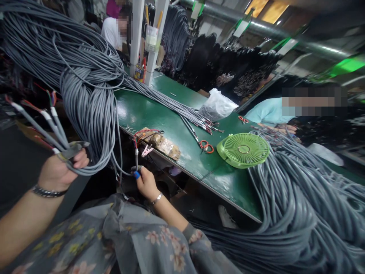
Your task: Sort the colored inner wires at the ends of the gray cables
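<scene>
My left hand (58,171) is closed around a small bunch of grey cables (54,131) whose stripped ends fan up to the left, showing coloured wires. It sits beside a large hanging bundle of grey cable (85,83). My right hand (145,182) is closed on a single grey cable (136,158) just below the table edge, a blue cap on one fingertip. That cable's red and coloured wires reach up to a taped wooden block (162,144) on the green table (176,121).
Orange-handled scissors (205,146), a green round fan (243,149), a clear plastic bag (217,105) and a row of stripped cables (196,118) lie on the table. A heap of grey cable (299,213) fills the right. Other people sit at the right (268,111) and far back (112,32).
</scene>
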Action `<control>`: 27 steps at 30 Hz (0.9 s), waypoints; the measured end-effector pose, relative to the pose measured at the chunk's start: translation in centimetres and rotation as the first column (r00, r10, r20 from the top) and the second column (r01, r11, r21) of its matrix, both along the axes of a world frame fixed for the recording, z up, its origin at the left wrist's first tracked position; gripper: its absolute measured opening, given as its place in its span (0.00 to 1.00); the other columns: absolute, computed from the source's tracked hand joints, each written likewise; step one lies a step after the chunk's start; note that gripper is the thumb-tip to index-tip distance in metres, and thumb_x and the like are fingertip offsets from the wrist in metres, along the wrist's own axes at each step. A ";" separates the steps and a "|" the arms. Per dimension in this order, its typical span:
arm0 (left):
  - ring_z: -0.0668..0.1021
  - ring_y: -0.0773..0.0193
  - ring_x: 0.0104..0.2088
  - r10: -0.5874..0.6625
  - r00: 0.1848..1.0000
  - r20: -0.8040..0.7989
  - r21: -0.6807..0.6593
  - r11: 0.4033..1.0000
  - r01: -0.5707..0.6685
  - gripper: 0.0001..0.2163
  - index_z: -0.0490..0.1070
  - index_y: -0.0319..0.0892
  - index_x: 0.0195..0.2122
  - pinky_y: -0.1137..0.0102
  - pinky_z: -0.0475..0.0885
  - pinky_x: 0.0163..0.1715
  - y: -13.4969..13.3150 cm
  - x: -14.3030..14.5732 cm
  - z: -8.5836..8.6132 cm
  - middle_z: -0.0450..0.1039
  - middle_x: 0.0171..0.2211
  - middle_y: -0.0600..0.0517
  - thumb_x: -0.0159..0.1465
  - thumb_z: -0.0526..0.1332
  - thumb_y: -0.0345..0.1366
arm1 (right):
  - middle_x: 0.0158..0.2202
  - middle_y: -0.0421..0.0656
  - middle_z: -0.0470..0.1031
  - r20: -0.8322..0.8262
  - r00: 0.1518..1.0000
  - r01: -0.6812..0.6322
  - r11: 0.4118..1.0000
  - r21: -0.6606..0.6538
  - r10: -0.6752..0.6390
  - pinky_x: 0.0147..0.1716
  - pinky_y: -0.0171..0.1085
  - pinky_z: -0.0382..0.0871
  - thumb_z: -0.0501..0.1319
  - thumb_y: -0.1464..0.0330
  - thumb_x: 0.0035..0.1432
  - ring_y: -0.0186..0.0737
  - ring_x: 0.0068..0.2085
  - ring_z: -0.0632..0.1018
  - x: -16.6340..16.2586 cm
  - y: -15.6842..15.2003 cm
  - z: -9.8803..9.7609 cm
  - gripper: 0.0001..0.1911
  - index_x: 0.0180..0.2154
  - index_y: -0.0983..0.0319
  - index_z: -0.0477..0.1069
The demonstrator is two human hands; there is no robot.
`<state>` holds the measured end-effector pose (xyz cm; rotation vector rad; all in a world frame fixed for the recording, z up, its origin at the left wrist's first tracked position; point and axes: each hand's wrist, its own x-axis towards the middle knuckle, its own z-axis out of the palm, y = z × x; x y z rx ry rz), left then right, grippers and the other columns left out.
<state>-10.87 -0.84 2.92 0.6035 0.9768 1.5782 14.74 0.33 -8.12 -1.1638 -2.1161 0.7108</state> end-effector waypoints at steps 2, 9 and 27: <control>0.67 0.72 0.12 0.046 0.999 -0.030 -0.023 0.999 -0.047 0.02 0.80 0.40 0.22 0.76 0.60 0.09 0.0 1.3 -0.4 0.80 0.20 0.48 0.46 0.68 0.28 | 0.37 0.45 0.79 -0.003 0.999 -0.040 0.999 -0.024 0.040 0.40 0.36 0.72 0.56 0.69 0.66 0.41 0.39 0.78 -0.5 -0.6 -0.9 0.08 0.42 0.60 0.74; 0.76 0.67 0.22 -0.142 0.979 -0.149 0.020 0.989 0.146 0.13 0.83 0.42 0.26 0.74 0.73 0.23 -0.6 7.1 -1.8 0.85 0.27 0.49 0.38 0.79 0.31 | 0.33 0.40 0.74 0.076 0.984 -0.158 0.985 -0.064 0.163 0.35 0.33 0.68 0.61 0.66 0.64 0.37 0.33 0.73 -2.5 -1.5 -1.8 0.06 0.33 0.59 0.70; 0.77 0.61 0.23 -0.254 0.853 -0.456 -0.157 0.966 0.204 0.12 0.79 0.44 0.18 0.69 0.73 0.28 -0.1 7.9 -3.0 0.79 0.18 0.51 0.39 0.77 0.44 | 0.29 0.38 0.75 -0.638 0.738 -0.210 0.824 -0.527 -0.220 0.29 0.33 0.71 0.68 0.51 0.54 0.33 0.28 0.73 -1.9 0.5 4.3 0.20 0.39 0.59 0.73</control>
